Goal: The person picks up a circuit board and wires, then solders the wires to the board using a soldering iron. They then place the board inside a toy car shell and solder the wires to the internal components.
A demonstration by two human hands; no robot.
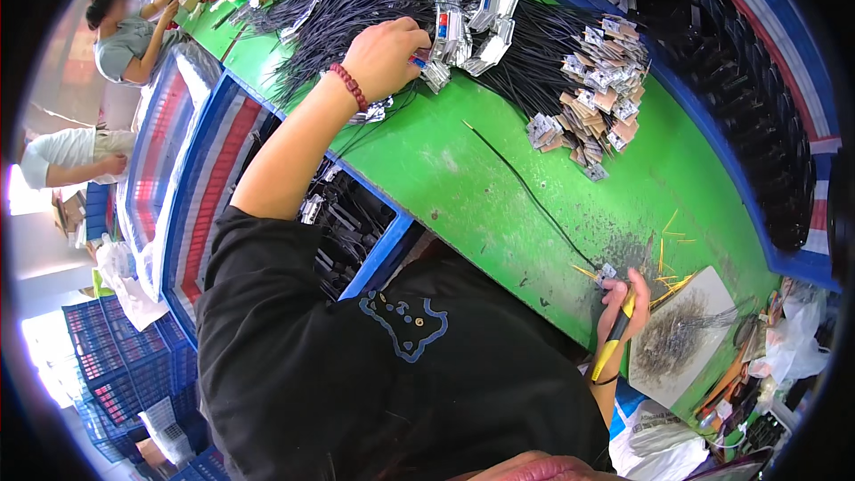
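My left hand (383, 58), with a red bead bracelet at the wrist, reaches to the far pile. Its fingers are closed at a small silver metal part (435, 76) with a bit of blue, at the pile's edge. At the right, my right hand (634, 303) grips a slim tool with a yellow-and-black handle (613, 347); its tip is hard to make out. By those fingertips lies a small silver piece (607, 273) on the end of a single black cable (525, 180), which runs across the green table (419, 160).
Bundled black cables with silver ends (597, 89) lie across the table's far side. Thin yellow sticks (666, 245) and a stained pale board (681, 338) are near my right hand. Blue-edged crates (757, 107) flank the table. Two other people (134, 36) are at the far left.
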